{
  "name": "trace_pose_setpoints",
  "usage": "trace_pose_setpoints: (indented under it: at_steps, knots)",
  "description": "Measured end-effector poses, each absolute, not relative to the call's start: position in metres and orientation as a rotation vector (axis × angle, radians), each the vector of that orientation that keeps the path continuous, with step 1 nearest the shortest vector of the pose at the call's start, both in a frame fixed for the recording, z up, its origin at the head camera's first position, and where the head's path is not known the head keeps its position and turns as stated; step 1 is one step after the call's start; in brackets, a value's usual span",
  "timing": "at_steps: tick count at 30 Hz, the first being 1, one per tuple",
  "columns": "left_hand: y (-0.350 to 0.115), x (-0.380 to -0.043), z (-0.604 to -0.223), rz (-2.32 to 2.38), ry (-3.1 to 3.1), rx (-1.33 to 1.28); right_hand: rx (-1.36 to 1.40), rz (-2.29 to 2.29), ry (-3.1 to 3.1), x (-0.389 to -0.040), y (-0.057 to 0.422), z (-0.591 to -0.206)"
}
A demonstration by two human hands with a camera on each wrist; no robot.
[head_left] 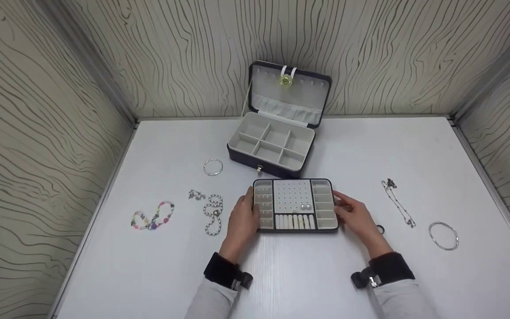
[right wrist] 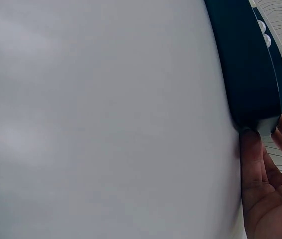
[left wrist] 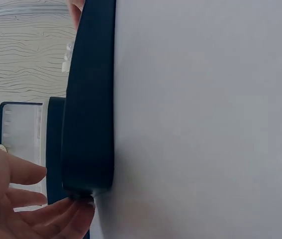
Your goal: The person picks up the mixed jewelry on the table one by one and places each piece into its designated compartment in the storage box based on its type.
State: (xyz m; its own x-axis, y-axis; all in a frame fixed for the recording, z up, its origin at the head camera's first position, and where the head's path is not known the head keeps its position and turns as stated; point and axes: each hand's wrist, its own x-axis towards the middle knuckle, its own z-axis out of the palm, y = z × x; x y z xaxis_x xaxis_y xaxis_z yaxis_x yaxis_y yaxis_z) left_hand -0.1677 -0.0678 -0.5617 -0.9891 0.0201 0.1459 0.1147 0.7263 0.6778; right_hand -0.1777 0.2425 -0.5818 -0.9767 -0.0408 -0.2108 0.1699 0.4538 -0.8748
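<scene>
Both hands hold a dark-blue jewelry tray (head_left: 293, 196) by its short ends, low over the white table. Its light inside has small side compartments, a perforated panel with two pearl earrings (head_left: 305, 207) and a row of ring rolls with gold-colored rings. My left hand (head_left: 242, 217) grips the left end, fingertips at the lower edge in the left wrist view. At the right end, my right hand (head_left: 357, 218) pinches the side; the right wrist view shows its fingers at the tray's bottom corner. Just behind stands an open jewelry box (head_left: 264, 161) with several bare compartments and its lid raised.
Left on the table lie a colorful beaded bracelet (head_left: 165, 219), a beaded silvery chain (head_left: 213, 227), a small chain (head_left: 196, 195) and a thin bangle (head_left: 213, 167). To the right are a necklace (head_left: 397, 204), a bangle (head_left: 443, 236) and a dark ring (head_left: 380, 229). Patterned walls enclose the table.
</scene>
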Motion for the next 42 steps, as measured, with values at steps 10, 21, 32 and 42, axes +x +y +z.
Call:
trace_pose_setpoints:
  at_steps: [10,21,32,42]
  knots:
    - [-0.074,-0.174,-0.569,-1.084,-2.883,-0.131,0.122,-1.531,2.499,-0.179,0.241,-0.581]
    - [-0.079,-0.179,-0.572,-1.123,-2.924,-0.028,0.112,-1.346,2.664,-0.177,0.230,-0.578]
    - [-0.081,-0.175,-0.571,-1.170,-2.916,-0.063,-0.018,-1.189,2.696,-0.168,0.231,-0.559]
    - [-0.080,-0.178,-0.571,-1.252,-2.909,-0.077,-0.167,-1.127,2.755,-0.161,0.266,-0.527]
